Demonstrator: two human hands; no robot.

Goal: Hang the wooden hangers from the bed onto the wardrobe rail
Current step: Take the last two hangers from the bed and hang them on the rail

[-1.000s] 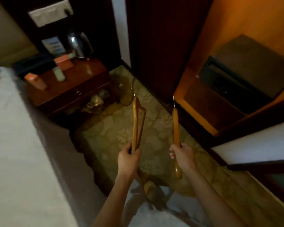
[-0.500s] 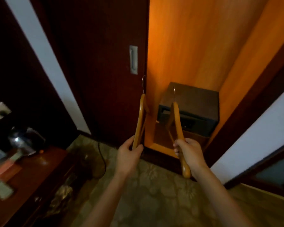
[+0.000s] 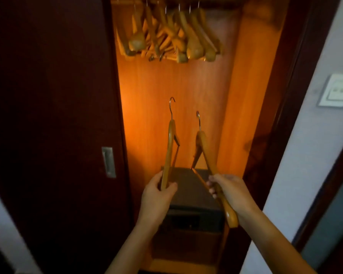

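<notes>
I face the open wardrobe. My left hand grips the lower end of one wooden hanger, held upright with its metal hook on top. My right hand grips the arm of a second wooden hanger, also hook up, its rounded end sticking out below my fist. Both hangers are in front of the lit orange back panel, well below the rail. Several wooden hangers hang bunched at the top; the rail itself is barely visible at the frame's upper edge.
A dark safe sits on the wardrobe floor behind my hands. The dark sliding door with a metal recessed handle covers the left. A white wall with a switch plate stands at the right.
My view has swung up from the floor and bedside table to the wardrobe interior. Both hands have carried the hangers along and raised them in front of the opening; the hanging hangers have come into view.
</notes>
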